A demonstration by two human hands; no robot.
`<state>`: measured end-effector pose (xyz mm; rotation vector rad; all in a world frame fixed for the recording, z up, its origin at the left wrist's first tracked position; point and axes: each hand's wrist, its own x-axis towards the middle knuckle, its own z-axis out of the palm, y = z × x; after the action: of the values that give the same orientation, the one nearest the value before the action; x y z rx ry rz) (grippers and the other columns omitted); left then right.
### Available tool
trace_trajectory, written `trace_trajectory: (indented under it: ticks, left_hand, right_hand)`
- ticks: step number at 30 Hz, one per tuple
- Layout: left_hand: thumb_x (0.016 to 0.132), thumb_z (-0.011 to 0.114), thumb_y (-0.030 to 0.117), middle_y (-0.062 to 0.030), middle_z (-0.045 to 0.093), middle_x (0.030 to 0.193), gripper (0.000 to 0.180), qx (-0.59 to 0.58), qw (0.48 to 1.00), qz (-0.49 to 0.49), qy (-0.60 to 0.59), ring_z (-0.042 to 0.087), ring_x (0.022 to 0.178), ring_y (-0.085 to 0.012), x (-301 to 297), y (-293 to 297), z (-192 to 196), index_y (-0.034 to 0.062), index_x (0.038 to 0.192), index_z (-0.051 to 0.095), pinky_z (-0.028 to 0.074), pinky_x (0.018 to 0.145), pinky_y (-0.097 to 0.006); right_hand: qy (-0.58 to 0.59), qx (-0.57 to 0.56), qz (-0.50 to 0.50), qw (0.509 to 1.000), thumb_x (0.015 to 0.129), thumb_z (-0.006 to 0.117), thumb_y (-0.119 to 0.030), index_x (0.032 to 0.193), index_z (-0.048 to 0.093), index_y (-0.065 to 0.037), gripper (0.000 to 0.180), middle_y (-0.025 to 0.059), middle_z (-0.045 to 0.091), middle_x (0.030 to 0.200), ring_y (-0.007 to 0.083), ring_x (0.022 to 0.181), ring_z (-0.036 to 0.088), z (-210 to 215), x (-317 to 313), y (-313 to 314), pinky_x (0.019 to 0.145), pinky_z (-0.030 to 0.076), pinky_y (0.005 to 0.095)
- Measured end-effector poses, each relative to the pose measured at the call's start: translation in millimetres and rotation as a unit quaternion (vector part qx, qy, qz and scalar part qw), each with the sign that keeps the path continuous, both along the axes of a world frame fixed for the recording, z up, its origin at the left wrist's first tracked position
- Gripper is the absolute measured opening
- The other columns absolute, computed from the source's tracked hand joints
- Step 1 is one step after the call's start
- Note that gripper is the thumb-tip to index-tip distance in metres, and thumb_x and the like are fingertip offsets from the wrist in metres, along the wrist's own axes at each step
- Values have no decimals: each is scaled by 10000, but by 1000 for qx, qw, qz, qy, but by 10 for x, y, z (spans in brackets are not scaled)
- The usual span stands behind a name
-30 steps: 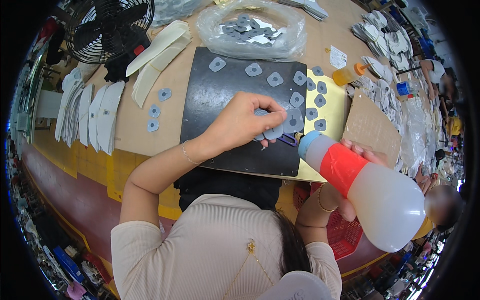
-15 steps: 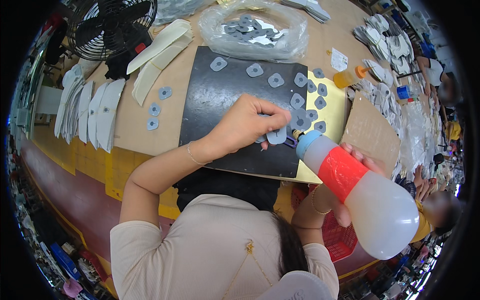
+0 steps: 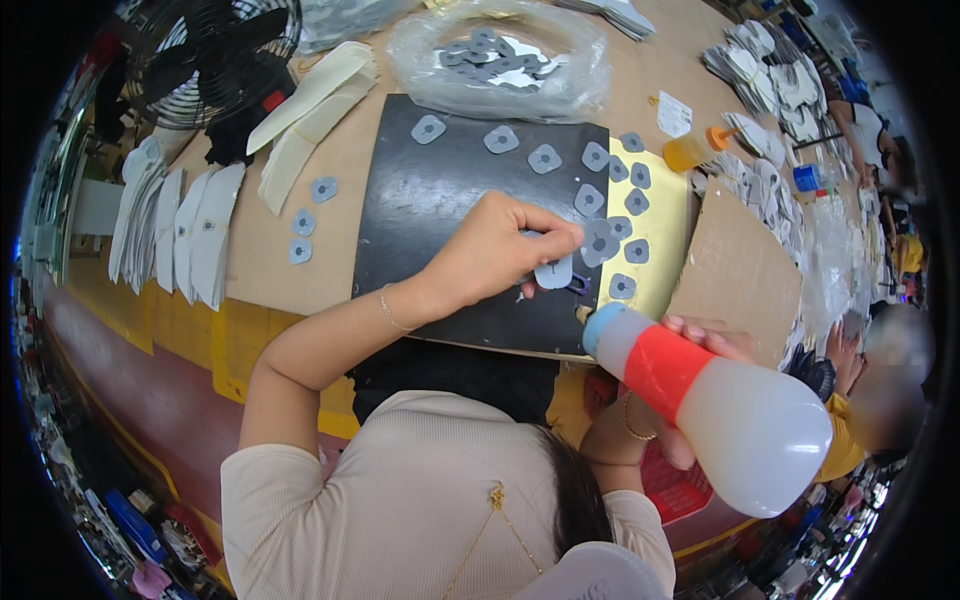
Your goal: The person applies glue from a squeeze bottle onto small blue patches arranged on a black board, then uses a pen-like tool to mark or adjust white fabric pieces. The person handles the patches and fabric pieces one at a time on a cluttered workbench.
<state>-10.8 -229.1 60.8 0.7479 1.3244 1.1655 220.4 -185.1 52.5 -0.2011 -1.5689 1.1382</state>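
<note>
A: Pinching one small grey patch (image 3: 553, 270) between thumb and fingertips, the left hand (image 3: 497, 252) lowers it onto the near right part of the black mat (image 3: 440, 200). Why there?

B: It lands next to the other grey patches (image 3: 608, 205), laid out singly and apart along the mat's right edge and the yellow sheet (image 3: 668, 215). Probably so wet faces don't touch.

A: And the right hand (image 3: 690, 345)?

B: Wrapped around a squeeze bottle (image 3: 715, 400), translucent with a red band and blue tip. It is tilted so the nozzle points at the held patch, close to it. Looks like glue; I can't see any coming out.

A: Supply?

B: A clear bag of patches (image 3: 500, 55) at the far edge. White cut pieces (image 3: 175, 230) are stacked left.
</note>
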Motion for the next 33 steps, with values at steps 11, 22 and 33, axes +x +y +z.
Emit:
trace_trajectory:
  ticks: [11,22,33]
  left_hand:
    - [828,669,138,-90,622,721,212,-69,970,-185,144,586,480,-139,109,809,-661,-72,854,686,475,416,-250]
    - [814,654,1,-97,628,919,275,-69,987,-142,-41,618,715,-121,-158,367,-404,-45,1084,635,523,641,-224]
    - [773,707,38,-47,621,892,494,30,996,-66,58,624,710,-84,-51,-65,108,35,1238,541,496,633,-201]
  right_hand:
    - [82,28,-49,995,613,727,-644,1171,457,99,968,155,534,1041,279,994,610,31,481,71,892,537,410]
    - [111,-40,-29,993,568,774,-627,1199,440,91,1012,174,568,1056,308,1032,605,-46,330,110,934,508,426]
    - [12,25,-59,998,546,682,-773,1194,441,82,1099,140,538,1054,296,1003,602,-25,-228,195,903,514,472]
